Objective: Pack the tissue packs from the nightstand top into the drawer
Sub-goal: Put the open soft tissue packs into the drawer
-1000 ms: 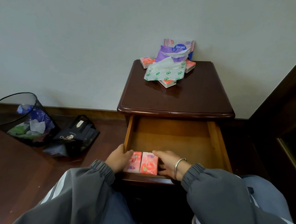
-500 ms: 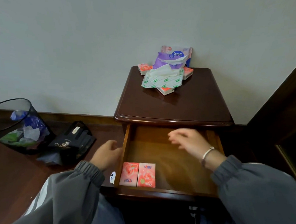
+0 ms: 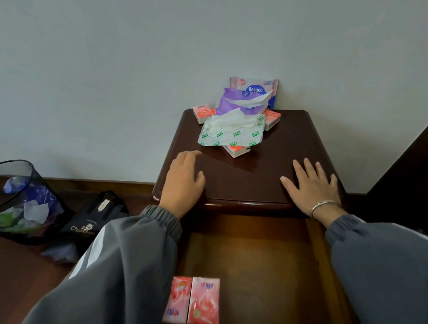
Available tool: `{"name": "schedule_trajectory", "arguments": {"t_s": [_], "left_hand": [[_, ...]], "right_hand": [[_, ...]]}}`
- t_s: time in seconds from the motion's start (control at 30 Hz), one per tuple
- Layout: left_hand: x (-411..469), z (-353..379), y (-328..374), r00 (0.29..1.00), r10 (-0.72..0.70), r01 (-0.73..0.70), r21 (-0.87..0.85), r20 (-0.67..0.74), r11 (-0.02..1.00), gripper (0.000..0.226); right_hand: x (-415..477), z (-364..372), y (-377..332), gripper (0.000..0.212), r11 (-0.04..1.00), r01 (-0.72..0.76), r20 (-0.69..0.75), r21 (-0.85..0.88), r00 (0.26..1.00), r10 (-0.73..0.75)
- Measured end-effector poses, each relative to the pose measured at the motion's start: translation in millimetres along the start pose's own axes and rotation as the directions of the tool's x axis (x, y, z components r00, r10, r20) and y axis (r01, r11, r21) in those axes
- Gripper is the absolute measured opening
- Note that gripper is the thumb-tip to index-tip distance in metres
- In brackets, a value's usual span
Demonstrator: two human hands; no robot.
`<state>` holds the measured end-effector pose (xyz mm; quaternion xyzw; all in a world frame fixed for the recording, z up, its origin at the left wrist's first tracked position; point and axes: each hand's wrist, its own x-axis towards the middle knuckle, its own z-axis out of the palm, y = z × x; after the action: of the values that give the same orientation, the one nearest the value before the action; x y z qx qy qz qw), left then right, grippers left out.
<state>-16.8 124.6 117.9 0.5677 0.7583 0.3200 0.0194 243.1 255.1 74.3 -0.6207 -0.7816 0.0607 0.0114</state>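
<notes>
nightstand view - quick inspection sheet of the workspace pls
surface: dark nightstand top, glossy; drawer below pulled open
job's things: two pink packs side by side at drawer's front left; ROYO pack, purple Deeyeo pack and small pink packs piled at the top's back
clutter: nothing seen
grips: left hand and right hand over the top's front, holding nothing
cables: nothing seen
surroundings: mesh bin with rubbish and black bag on floor at left; plain wall

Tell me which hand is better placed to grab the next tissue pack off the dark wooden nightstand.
Left, probably. The left hand is open, close beside the white green-printed tissue pack; the right hand, open too, is farther off.
</notes>
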Motion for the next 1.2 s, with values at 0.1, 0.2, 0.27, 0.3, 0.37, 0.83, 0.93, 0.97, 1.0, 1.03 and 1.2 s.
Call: {"name": "schedule_trajectory", "arguments": {"t_s": [0.1,0.2,0.27,0.3,0.37,0.83,0.93,0.97,1.0,1.03,1.2], "left_hand": [[28,18,4,0.996,0.081,-0.083,0.108,0.028,0.991,0.055],[58,34,5,0.992,0.112,-0.123,0.242,0.057,0.962,0.064],[76,43,4,0.992,0.113,-0.126,0.325,0.058,0.937,0.070],[83,48,4,0.992,0.107,-0.121,0.354,0.059,0.927,0.071],[95,58,4,0.993,0.099,-0.119,0.396,0.070,0.910,0.066],[49,-1,-36,0.896,0.190,-0.005,0.419,-0.401,0.908,0.004],[32,-1,-41,0.971,0.095,0.015,0.451,-0.220,0.893,0.009],[29,4,-39,0.988,0.069,-0.002,0.433,-0.140,0.901,0.011],[26,10,-36,0.996,0.044,-0.009,0.405,-0.077,0.914,0.015],[24,16,-33,0.999,0.025,-0.009,0.375,-0.040,0.927,0.022],[12,36,-34,0.985,0.053,-0.009,0.257,-0.165,0.966,0.047]], "right_hand": [[-2,6,2,0.076,1.000,0.011,-0.103,-0.008,0.995,-0.011],[-2,9,0,0.075,1.000,0.006,-0.148,-0.021,0.989,-0.009],[-2,11,-1,0.074,1.000,-0.008,-0.175,-0.028,0.984,0.003],[-2,12,0,0.075,0.999,-0.017,-0.188,-0.029,0.982,0.011],[-2,14,0,0.075,0.999,-0.029,-0.212,-0.022,0.977,0.024],[-5,10,-1,0.067,1.000,-0.029,-0.229,-0.006,0.973,0.027],[-7,9,-2,0.064,1.000,-0.025,-0.213,-0.005,0.977,0.023],[-8,8,-2,0.063,1.000,-0.025,-0.211,-0.009,0.977,0.022],[-8,7,-2,0.062,1.000,-0.024,-0.212,-0.011,0.977,0.021],[-9,6,-2,0.061,1.000,-0.021,-0.217,-0.009,0.976,0.018],[-12,-1,-2,0.038,0.977,0.114,-0.388,0.181,0.921,-0.035]]}}
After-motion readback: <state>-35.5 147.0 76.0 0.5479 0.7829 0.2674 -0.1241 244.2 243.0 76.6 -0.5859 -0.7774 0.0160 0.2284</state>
